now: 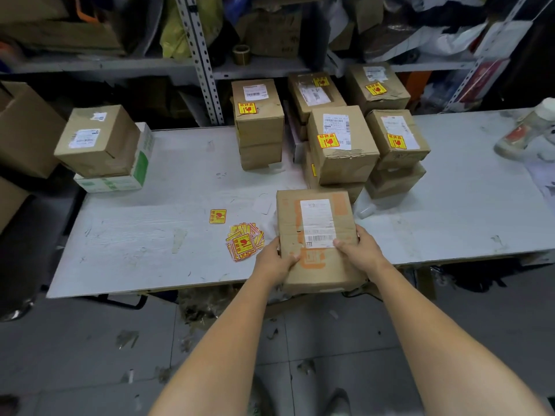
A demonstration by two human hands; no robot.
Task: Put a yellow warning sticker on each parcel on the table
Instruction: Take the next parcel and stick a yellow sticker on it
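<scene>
A flat cardboard parcel [315, 217] with a white shipping label and orange print lies at the table's front edge, partly overhanging it. My left hand [274, 259] grips its near left side and my right hand [359, 249] grips its near right side, thumbs on top. It carries no yellow sticker on its top. A loose pile of yellow warning stickers [244, 243] lies just left of it, with a single sticker [217, 216] farther back. Several stickered parcels [341, 144] are stacked behind. At the far left a parcel [96, 139] without a sticker sits on a green-and-white box [120, 181].
The white table [135, 241] spans the view, with metal shelving [198, 55] full of boxes and bags behind it. A tape roll [241, 54] stands on the shelf. A white plastic container [528, 130] lies at the table's right end. Large cartons [21, 127] stand at the left.
</scene>
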